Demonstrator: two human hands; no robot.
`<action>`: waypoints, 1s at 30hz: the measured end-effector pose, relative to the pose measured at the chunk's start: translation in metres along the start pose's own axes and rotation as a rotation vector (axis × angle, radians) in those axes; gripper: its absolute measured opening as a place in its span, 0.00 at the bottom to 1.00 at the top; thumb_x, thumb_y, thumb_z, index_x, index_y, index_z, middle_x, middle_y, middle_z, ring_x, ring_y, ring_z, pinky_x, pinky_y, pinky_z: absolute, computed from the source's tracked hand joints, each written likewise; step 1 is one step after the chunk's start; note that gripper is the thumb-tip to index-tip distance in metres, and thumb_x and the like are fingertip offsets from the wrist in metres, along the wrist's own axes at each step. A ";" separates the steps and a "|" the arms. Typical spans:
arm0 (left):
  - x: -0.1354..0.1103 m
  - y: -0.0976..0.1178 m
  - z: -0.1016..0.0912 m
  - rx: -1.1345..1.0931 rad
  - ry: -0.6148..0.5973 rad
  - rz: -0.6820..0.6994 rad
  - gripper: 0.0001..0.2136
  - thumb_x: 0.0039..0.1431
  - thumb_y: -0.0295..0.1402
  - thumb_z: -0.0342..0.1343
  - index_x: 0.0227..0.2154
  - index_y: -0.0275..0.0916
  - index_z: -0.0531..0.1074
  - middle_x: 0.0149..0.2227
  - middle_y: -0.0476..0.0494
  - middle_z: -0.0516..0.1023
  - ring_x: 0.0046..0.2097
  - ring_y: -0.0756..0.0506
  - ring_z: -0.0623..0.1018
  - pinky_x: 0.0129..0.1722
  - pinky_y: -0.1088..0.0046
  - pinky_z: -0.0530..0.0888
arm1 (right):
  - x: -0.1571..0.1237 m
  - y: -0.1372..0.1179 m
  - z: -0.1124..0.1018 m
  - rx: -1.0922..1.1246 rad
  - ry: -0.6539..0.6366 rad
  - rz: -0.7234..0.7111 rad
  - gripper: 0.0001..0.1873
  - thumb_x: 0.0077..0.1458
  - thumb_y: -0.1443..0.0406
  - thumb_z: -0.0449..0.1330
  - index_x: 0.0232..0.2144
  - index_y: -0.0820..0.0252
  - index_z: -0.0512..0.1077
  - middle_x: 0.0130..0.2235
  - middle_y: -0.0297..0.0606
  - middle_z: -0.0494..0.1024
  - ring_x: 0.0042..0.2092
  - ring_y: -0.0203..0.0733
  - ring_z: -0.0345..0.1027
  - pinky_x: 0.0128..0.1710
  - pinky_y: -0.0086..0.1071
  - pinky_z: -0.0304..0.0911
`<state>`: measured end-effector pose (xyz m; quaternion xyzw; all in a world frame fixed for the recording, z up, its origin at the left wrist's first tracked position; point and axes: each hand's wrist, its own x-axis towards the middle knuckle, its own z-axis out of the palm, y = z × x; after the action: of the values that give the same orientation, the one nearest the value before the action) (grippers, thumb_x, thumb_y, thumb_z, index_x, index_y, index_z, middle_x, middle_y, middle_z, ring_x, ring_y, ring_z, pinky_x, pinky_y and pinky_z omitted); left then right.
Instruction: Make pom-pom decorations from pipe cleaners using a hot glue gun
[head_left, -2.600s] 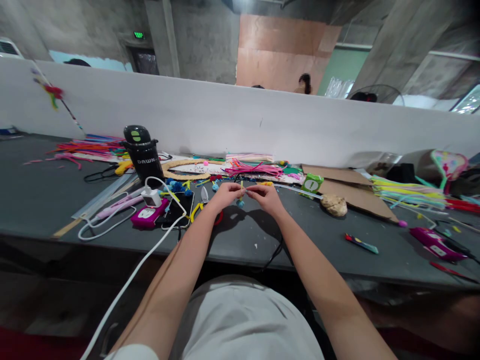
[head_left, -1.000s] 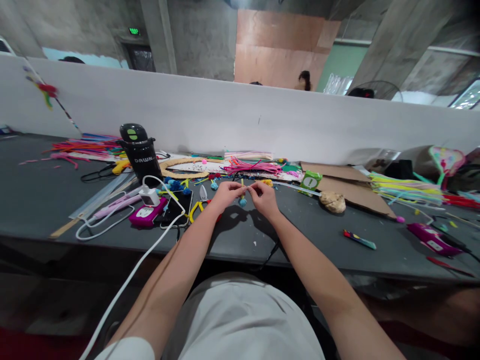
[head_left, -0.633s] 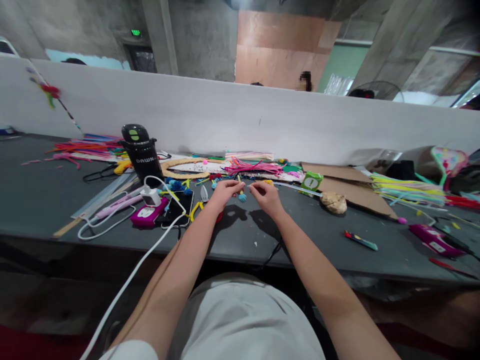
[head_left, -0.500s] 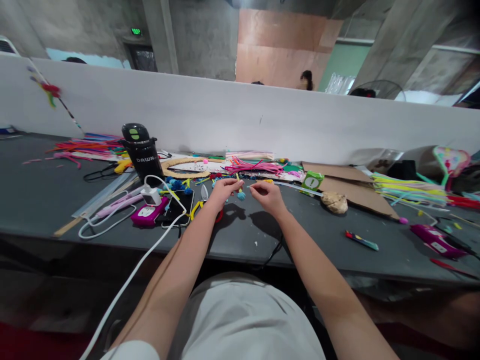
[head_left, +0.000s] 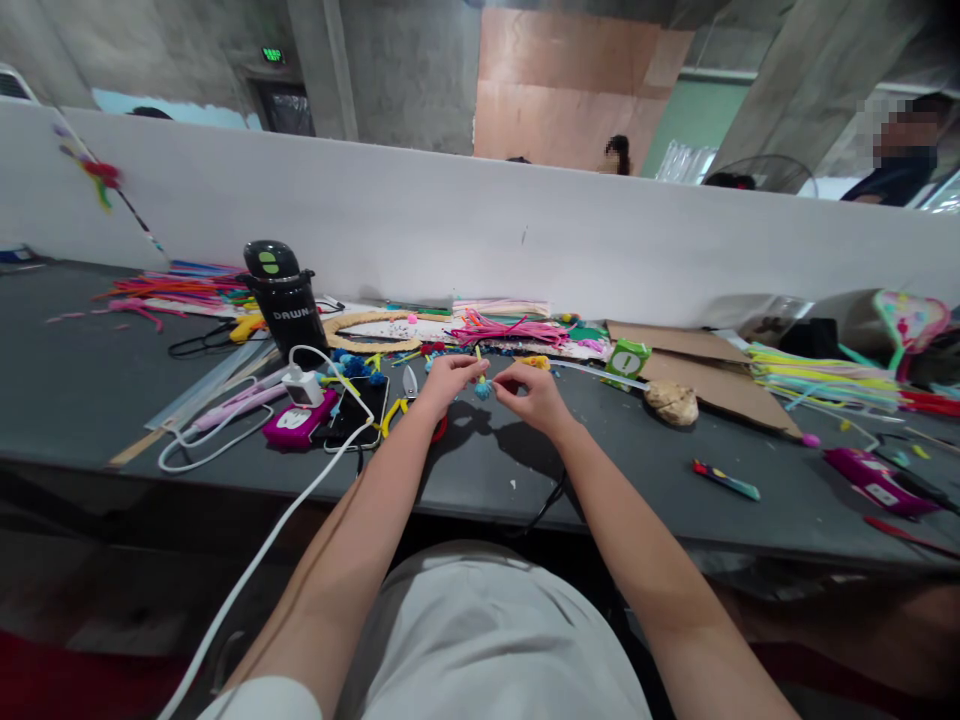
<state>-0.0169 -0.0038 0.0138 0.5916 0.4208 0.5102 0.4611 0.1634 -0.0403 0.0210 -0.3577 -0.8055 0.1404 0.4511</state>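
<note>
Both my hands are held together a little above the dark grey table [head_left: 90,390]. My left hand [head_left: 448,382] is closed in a pinch on a small craft piece with a blue pom-pom [head_left: 482,389] and a thin yellow-green stem. My right hand [head_left: 527,394] is also pinched, its fingertips right next to the pom-pom on that same piece. Pliers with yellow handles [head_left: 403,402] lie just left of my left wrist.
A black bottle [head_left: 282,298], a phone [head_left: 355,415], a pink device [head_left: 295,427] and a white charger cable [head_left: 247,570] lie at the left. Pink pipe cleaners [head_left: 507,330], a green box [head_left: 626,362], cardboard [head_left: 712,385] and a white partition wall [head_left: 480,235] stand behind. People show beyond the wall.
My hands came apart for a moment, the right one drawing back to the right, then closed in again on the pom-pom piece. The view tilted slightly.
</note>
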 end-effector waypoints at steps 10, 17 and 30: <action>0.001 -0.002 0.000 0.030 0.000 -0.023 0.22 0.43 0.50 0.64 0.32 0.35 0.79 0.29 0.44 0.78 0.28 0.50 0.69 0.26 0.75 0.61 | 0.000 0.001 -0.001 -0.008 -0.073 -0.059 0.11 0.57 0.58 0.57 0.33 0.57 0.76 0.30 0.38 0.75 0.31 0.38 0.66 0.34 0.32 0.63; 0.001 -0.004 0.000 0.017 0.005 -0.018 0.20 0.44 0.50 0.64 0.29 0.35 0.79 0.27 0.45 0.76 0.28 0.50 0.69 0.26 0.75 0.62 | 0.001 -0.001 -0.002 -0.092 -0.110 -0.134 0.07 0.56 0.64 0.57 0.34 0.57 0.75 0.31 0.38 0.74 0.33 0.40 0.67 0.36 0.33 0.63; 0.003 -0.006 0.000 -0.028 0.064 -0.043 0.20 0.40 0.50 0.66 0.28 0.35 0.79 0.27 0.43 0.77 0.27 0.50 0.70 0.28 0.74 0.64 | 0.003 0.004 0.002 -0.187 -0.129 -0.223 0.09 0.55 0.68 0.56 0.34 0.57 0.77 0.33 0.41 0.76 0.36 0.42 0.68 0.39 0.34 0.63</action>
<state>-0.0170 0.0006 0.0090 0.5592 0.4407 0.5249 0.4665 0.1624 -0.0353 0.0191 -0.2967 -0.8771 0.0366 0.3760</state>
